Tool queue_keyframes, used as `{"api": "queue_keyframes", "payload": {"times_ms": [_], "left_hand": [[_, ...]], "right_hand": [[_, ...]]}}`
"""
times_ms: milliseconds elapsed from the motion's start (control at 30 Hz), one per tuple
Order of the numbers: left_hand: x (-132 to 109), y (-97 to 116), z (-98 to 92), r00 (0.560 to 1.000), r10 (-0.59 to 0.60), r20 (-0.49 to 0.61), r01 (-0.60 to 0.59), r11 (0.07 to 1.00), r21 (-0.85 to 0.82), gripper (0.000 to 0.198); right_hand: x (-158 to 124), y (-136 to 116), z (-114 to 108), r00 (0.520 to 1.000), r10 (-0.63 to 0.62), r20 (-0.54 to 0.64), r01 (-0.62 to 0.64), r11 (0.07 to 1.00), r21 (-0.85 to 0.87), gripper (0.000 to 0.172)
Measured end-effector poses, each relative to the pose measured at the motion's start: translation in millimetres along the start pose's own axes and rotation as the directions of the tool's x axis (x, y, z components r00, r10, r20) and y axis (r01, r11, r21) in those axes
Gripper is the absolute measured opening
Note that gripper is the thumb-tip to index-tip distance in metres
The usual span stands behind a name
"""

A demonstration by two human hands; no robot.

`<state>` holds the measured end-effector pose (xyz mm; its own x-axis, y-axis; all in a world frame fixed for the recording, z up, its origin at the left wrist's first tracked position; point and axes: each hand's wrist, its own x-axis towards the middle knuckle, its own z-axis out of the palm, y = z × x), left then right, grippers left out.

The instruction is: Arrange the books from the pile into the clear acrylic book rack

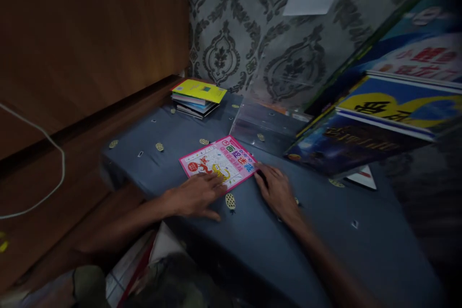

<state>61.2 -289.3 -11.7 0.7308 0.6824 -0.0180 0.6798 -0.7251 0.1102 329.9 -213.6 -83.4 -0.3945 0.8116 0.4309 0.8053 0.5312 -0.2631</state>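
The pink book (pixel 231 152) lies flat and askew on the table (pixel 180 138), cover up, between your two hands. Your left hand (pixel 202 194) is palm down and open, its fingers spread across the book's near-left part and its thumb out over the cloth; it grips nothing. Your right hand (pixel 277 187) is loosely open at the book's right corner, thumb apart from the fingers; whether the fingertips press on the corner or merely rest beside it cannot be told. Note the likely faults. Should the left hand bear down while the right pushes, the thin book may pivot or buckle, the two forces acting at different places. The blue cloth (pixel 288 245) may be loose; if so, pressure from your wrist near the table's front edge could drag it, and the book with it. At the far side, the clear plastic stand (pixel 250 120) stands just beside the book's far corner, perhaps touching; a careless push away from you could knock it. To the right, the large slanted books (pixel 364 142) overhang the table near your right forearm, and an outward or upward sweep of that arm could jar them. The stack of books (pixel 198 99) at the far left has uneven edges, so a long leftward reach might topple its yellow top volume.
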Motion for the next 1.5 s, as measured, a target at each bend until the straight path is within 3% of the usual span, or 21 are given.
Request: {"api": "queue_keyframes", "payload": {"times_ms": [200,467,700,933,1133,1267,1500], "left_hand": [[-10.8,15.1,-3.0,0.998,0.054,-0.008,-0.055,0.998,-0.028,0.057],[-22.8,10.3,2.5,0.994,0.113,0.004,-0.112,0.993,-0.025,0.065],[-7.7,8.5,12.3,0.990,0.115,-0.088,-0.117,0.993,-0.015,0.038],[8.0,11.3,29.5,0.977,0.090,-0.195,-0.066,0.990,0.126,0.041],[4.8,12.5,28.8,0.980,0.099,-0.171,-0.072,0.985,0.158,0.032],[4.4,10.7,33.3,0.966,0.113,-0.230,-0.086,0.988,0.127,0.031],[3.9,11.3,32.0,0.954,0.108,-0.279,-0.113,0.994,-0.002,0.030]], "right_hand": [[-5.8,5.7,-0.1,0.996,-0.091,-0.019,0.092,0.995,0.047,0.041],[1.9,12.0,10.0,0.990,-0.140,0.010,0.140,0.990,0.003,0.040],[35.6,23.8,25.2,0.988,-0.113,0.102,0.119,0.992,-0.052,0.044],[60.1,32.9,34.6,0.981,-0.077,0.176,0.096,0.990,-0.104,0.051],[44.8,35.0,41.4,0.979,-0.193,0.059,0.197,0.977,-0.075,0.053],[24.5,21.9,36.8,0.969,-0.248,0.008,0.249,0.969,-0.009,0.044],[-11.8,-20.0,10.7,0.972,-0.224,0.072,0.207,0.960,0.191,0.037]]}}
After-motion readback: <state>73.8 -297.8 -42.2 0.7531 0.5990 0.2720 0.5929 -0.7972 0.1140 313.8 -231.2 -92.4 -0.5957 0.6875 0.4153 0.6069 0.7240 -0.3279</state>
